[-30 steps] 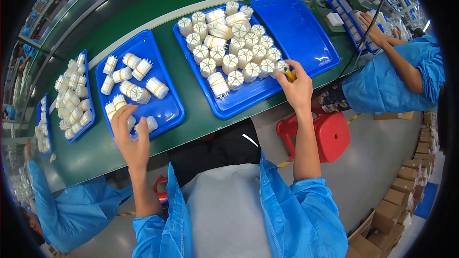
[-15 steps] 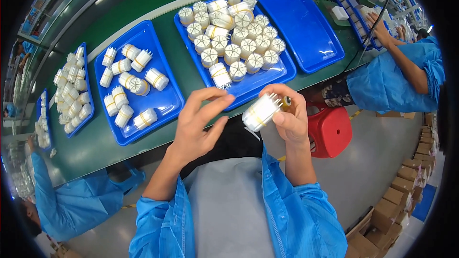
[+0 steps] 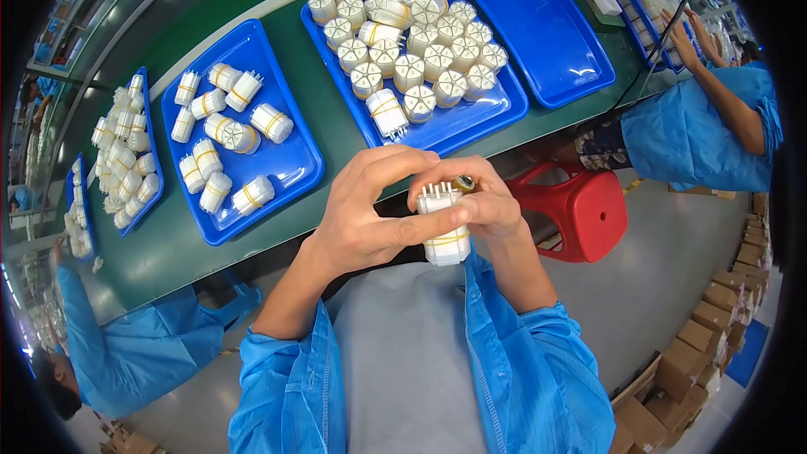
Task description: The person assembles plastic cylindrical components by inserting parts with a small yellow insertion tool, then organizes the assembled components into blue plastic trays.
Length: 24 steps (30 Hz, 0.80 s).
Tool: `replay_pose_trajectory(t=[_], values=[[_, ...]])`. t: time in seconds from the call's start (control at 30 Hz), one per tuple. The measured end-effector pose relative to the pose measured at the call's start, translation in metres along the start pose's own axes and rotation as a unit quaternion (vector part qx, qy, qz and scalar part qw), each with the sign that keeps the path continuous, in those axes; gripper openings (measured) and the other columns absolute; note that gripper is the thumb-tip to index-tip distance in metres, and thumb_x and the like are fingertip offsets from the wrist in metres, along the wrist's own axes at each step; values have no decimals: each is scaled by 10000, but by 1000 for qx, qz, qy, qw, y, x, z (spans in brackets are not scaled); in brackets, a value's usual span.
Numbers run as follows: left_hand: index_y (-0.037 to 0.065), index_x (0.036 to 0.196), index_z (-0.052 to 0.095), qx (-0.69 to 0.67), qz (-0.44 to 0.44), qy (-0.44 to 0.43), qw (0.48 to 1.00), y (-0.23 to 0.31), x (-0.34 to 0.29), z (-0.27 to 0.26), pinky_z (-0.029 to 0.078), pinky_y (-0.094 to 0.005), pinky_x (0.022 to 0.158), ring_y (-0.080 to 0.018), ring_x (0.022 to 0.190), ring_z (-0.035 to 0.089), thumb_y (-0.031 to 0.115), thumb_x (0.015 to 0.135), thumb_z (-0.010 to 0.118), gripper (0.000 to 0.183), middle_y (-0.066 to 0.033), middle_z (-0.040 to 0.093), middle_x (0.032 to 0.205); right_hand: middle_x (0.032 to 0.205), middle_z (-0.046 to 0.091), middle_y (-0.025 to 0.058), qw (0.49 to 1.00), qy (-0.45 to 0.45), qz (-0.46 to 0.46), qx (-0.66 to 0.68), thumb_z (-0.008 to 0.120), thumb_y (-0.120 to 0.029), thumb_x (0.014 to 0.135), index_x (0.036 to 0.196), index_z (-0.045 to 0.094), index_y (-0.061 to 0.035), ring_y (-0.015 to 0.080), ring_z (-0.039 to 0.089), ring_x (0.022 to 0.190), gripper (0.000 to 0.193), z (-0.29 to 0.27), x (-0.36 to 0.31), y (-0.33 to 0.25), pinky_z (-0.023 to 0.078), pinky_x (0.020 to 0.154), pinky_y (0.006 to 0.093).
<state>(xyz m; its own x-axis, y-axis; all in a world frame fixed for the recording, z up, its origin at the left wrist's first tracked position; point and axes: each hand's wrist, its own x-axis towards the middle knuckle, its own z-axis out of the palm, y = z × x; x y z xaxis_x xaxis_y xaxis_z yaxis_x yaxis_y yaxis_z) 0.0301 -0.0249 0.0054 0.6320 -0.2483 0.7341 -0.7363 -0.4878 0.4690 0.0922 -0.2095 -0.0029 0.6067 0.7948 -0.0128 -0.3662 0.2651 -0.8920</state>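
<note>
Both hands meet in front of my chest around a white bundle (image 3: pixel 449 247) of segmented pieces, bound with a yellow rubber band and upright, with thin white prongs at its top. My right hand (image 3: pixel 494 202) is closed on it from the right. Across its front lies the thumb of my left hand (image 3: pixel 361 214), whose fingers curl behind it. A small yellowish round piece with a dark end (image 3: pixel 464 183) sits by my right fingers; its kind is unclear. Beyond my hands, a blue tray (image 3: pixel 496 122) holds several similar bundles, mostly standing with wedge-patterned ends up; one (image 3: pixel 387 113) lies nearest.
Left of it, another blue tray (image 3: pixel 290 147) holds scattered bundles on the green table (image 3: pixel 277 248). At the right stand an unfilled blue tray (image 3: pixel 538 25) and a red stool (image 3: pixel 593 219). Co-workers in blue sit left (image 3: pixel 143 328) and right (image 3: pixel 681 118). Cardboard boxes (image 3: pixel 685 370) line the floor.
My left hand has moved right and closed onto the bundle. The bundle has turned from tilted to upright, prongs up, and shifted slightly down and left with my right hand.
</note>
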Motion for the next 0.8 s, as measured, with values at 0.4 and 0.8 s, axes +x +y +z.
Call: replay_pose_trajectory(t=[0.4, 0.8], values=[[167, 993, 756, 30, 9, 22, 999, 15, 6, 0, 525, -368, 740, -281, 938, 630, 45, 607, 841, 414, -106, 585, 1113, 954, 676, 113, 988, -98, 47, 111, 582, -355, 881, 1029, 672, 61, 153, 647, 848, 451, -4, 5, 18, 501, 696, 265], [-4, 1087, 661, 51, -220, 55, 973, 24, 2, -7, 519, -340, 688, -268, 809, 629, 12, 629, 787, 475, -137, 605, 966, 550, 324, -48, 983, 122, -1, 140, 437, -399, 1016, 853, 587, 0, 51, 277, 480, 457, -4, 0, 24, 224, 452, 221]])
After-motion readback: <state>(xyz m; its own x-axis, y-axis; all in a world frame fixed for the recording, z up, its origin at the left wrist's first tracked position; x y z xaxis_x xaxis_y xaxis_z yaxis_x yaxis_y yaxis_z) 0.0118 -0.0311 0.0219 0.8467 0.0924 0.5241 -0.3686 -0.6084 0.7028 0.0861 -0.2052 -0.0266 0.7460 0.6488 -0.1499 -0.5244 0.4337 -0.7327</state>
